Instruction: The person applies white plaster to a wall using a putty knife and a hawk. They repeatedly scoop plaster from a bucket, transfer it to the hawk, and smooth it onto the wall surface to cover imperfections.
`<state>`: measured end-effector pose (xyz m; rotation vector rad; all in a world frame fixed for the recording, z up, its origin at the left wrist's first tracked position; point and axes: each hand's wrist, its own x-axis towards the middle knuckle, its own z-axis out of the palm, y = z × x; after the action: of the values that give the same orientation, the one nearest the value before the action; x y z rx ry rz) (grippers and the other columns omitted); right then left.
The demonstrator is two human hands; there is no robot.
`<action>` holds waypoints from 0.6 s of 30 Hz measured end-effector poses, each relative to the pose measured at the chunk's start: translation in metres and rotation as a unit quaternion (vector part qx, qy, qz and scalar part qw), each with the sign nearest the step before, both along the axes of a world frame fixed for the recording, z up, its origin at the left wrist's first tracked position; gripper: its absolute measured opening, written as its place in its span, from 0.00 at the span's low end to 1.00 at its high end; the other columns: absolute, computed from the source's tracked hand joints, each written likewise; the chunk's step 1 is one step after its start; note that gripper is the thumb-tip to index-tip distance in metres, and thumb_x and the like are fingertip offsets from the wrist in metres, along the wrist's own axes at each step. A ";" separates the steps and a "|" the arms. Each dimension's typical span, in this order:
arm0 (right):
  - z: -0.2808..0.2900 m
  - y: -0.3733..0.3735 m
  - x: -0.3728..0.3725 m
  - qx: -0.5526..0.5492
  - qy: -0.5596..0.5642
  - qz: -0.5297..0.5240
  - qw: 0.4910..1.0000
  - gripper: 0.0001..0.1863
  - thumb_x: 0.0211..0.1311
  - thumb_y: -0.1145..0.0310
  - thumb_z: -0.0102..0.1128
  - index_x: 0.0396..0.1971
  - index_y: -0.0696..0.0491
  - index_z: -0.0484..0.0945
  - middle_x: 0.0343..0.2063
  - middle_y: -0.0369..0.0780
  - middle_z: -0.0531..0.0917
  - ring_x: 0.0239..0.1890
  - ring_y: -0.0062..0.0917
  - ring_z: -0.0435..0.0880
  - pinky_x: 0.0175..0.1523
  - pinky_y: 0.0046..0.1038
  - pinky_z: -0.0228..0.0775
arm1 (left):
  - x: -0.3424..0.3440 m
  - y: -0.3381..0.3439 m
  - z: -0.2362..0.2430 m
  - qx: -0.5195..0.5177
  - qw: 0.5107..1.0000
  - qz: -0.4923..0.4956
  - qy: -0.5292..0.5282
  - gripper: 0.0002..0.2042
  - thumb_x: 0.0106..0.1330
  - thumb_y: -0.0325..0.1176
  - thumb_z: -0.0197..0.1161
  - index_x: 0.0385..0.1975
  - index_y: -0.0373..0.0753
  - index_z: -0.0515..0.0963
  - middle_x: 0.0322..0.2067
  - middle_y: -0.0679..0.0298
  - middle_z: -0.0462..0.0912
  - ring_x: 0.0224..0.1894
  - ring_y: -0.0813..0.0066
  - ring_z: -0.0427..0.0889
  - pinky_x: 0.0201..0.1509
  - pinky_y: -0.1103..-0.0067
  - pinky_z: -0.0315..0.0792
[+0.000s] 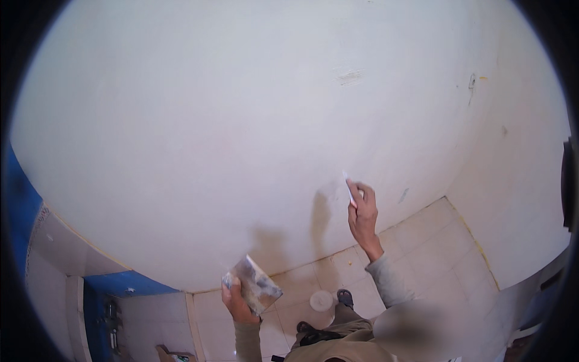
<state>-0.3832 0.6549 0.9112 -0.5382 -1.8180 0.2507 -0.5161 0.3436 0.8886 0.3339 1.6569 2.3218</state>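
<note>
1. From where I stand, the left hand has fingers wrapped around the edge of a smeared board, low in front of the wall. Whitish and grey material coats the board's face.
2. The right hand is closed, thumb and fingers pinched on a thin pale blade, raised at the lower part of the wall. I can't tell whether the blade touches the surface.
3. I take this to be patching and smoothing. Most of the wall looks pale and even, so much of it seems done, though I can't say what was coated.
4. Some spots seem left: a rough patch high up, a grey mark low down to the right of the right hand, and a dark spot on the adjoining side wall.
5. Material on the board suggests there's enough for more work. A round whitish container sits on the floor beside one foot; its contents aren't clear.
</note>
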 end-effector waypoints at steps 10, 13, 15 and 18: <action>0.081 0.132 -0.121 0.116 0.122 -0.103 0.980 0.33 0.48 0.85 0.60 0.59 0.51 0.73 0.46 0.41 0.75 0.48 0.35 0.74 0.50 0.35 0.69 | 0.013 -0.030 -0.073 0.033 0.976 0.213 -0.003 0.16 0.65 0.35 0.52 0.45 0.29 0.70 0.41 0.53 0.76 0.42 0.64 0.80 0.41 0.68 0.79; 0.074 0.151 -0.145 0.121 0.119 -0.123 0.978 0.35 0.45 0.88 0.57 0.59 0.51 0.73 0.44 0.42 0.74 0.47 0.36 0.72 0.52 0.35 0.67 | 0.008 -0.057 -0.105 0.043 0.970 0.241 -0.015 0.15 0.65 0.36 0.52 0.43 0.30 0.70 0.40 0.54 0.76 0.42 0.63 0.80 0.42 0.67 0.79; 0.070 0.153 -0.154 0.117 0.131 -0.118 0.977 0.34 0.45 0.88 0.58 0.58 0.52 0.74 0.43 0.42 0.73 0.46 0.35 0.71 0.51 0.34 0.67 | 0.010 -0.071 -0.130 0.046 0.966 0.252 -0.022 0.17 0.67 0.38 0.51 0.47 0.30 0.72 0.41 0.55 0.78 0.43 0.63 0.80 0.43 0.66 0.79; 0.070 0.156 -0.160 0.123 0.153 -0.118 0.973 0.33 0.44 0.88 0.58 0.56 0.54 0.75 0.41 0.42 0.72 0.45 0.35 0.71 0.50 0.34 0.66 | 0.007 -0.072 -0.152 -0.118 0.942 0.314 0.021 0.18 0.66 0.37 0.48 0.46 0.29 0.76 0.39 0.55 0.80 0.38 0.62 0.81 0.39 0.65 0.79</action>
<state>-0.5437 0.8109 0.9810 -0.5040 -1.4448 -0.0521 -0.5090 0.2713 0.7367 -0.2404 2.2953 2.4814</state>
